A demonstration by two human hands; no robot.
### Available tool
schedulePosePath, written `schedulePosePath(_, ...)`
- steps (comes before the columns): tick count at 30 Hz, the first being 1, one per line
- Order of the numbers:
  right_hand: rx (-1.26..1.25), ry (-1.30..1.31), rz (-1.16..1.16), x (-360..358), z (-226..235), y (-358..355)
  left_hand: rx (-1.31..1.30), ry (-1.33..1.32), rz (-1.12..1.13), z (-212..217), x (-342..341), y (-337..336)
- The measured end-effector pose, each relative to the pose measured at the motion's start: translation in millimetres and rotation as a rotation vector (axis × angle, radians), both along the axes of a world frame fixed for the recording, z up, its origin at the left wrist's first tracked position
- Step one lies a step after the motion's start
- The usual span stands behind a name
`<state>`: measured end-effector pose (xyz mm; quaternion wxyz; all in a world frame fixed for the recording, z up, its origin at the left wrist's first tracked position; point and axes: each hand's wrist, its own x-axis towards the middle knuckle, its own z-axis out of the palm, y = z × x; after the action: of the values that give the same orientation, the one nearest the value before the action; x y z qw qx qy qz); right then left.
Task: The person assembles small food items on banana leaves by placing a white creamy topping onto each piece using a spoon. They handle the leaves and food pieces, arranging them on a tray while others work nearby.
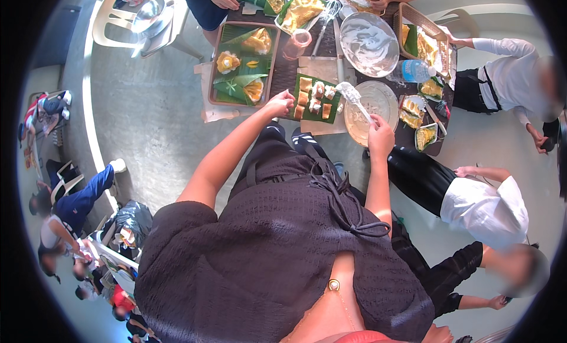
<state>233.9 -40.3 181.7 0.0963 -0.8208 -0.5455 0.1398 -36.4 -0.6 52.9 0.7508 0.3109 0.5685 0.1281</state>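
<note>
The right hand (pixel 381 136) is clamped on a spatula (pixel 353 97) lying over the glass bowl (pixel 372 114). Just left of that bowl, the left hand (pixel 280 102), fingers curled together, touches the leaf-lined board of cake pieces (pixel 315 98).

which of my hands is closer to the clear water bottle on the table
Right. Your right hand holds a spatula at the glass bowl, just below the water bottle. Your left hand rests at the banana-leaf square, farther left.
</note>
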Motion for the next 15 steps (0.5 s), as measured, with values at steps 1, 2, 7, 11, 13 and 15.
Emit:
schedulePosePath(1,0.007,0.01,-0.009,0.5,1.6,0.0,0.0,0.001,-0.005,-0.1,-0.4,0.3)
schedulePosePath(2,0.002,0.034,-0.013,0.2,3.9,0.2,0.001,0.002,-0.009,-0.3,-0.9,0.6)
schedulePosePath(7,-0.015,0.094,0.057,-6.0,6.0,2.5,-0.012,0.009,-0.014,1.0,-1.7,2.0)
schedulePosePath(11,0.016,0.052,0.161,-11.7,-12.2,4.6,-0.001,0.021,-0.022,1.1,-2.5,1.9)
schedulePosePath(13,0.001,0.001,0.204,-16.7,-16.7,6.5,0.002,0.024,-0.015,1.8,-3.4,2.0)
schedulePosePath(15,-0.005,-0.039,0.237,-22.2,-19.2,8.9,-0.002,0.021,0.003,-0.7,-3.4,0.8)
